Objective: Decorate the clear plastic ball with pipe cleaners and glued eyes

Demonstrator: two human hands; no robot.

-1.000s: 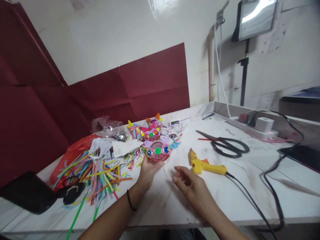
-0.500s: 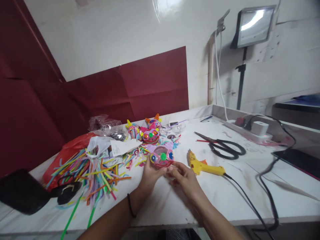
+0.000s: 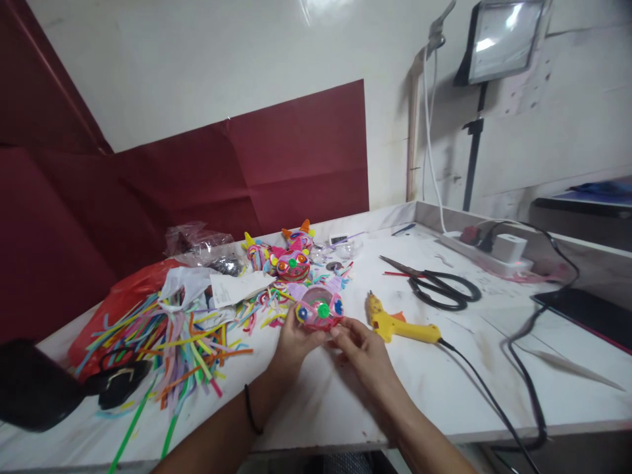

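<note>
I hold the bright face ornament [image 3: 323, 311] over the near middle of the table [image 3: 330, 411], 2 hands together on it: left hand [image 3: 295, 338] clamped on its left side, right hand [image 3: 364, 343] pinching its near right edge. I judge it light, ears [image 3: 336, 284] soft, centre fragile; the rim suits gripping.
</note>
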